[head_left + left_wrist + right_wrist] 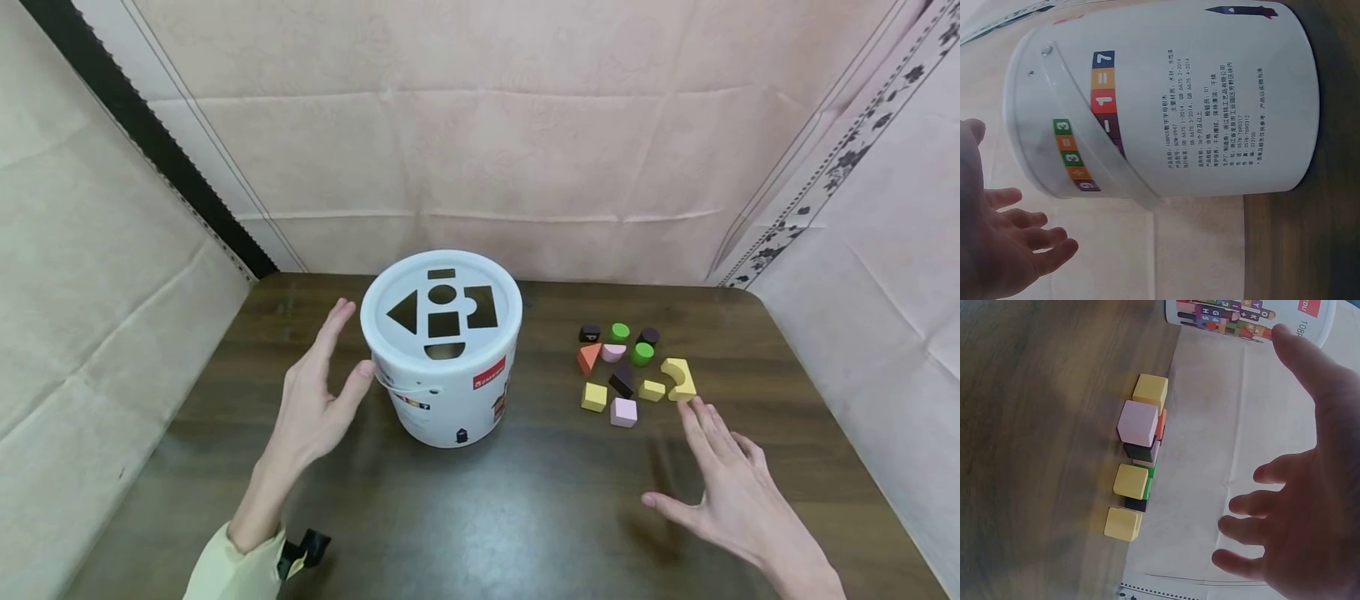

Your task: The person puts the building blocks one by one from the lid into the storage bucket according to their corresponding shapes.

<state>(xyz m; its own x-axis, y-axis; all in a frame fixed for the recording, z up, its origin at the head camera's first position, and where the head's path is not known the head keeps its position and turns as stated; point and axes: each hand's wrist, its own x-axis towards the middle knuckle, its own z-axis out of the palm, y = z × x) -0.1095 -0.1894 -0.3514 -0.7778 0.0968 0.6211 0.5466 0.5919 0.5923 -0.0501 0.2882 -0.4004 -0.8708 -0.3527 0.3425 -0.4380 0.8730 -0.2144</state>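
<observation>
A white bucket stands upright on the table, its lid cut with holes of several shapes. My left hand is held just left of the bucket, fingers spread; whether the thumb touches it I cannot tell. Right of the bucket lie small blocks: a yellow arch, a pink cube, a yellow cube, an orange triangle, green round pieces and dark ones. My right hand hovers with extended fingers near the yellow arch, holding nothing.
The brown wooden table carries everything. Pale cloth hangs behind it and at both sides. The bucket's white handle hangs down against its wall. A dark strap is around the left wrist.
</observation>
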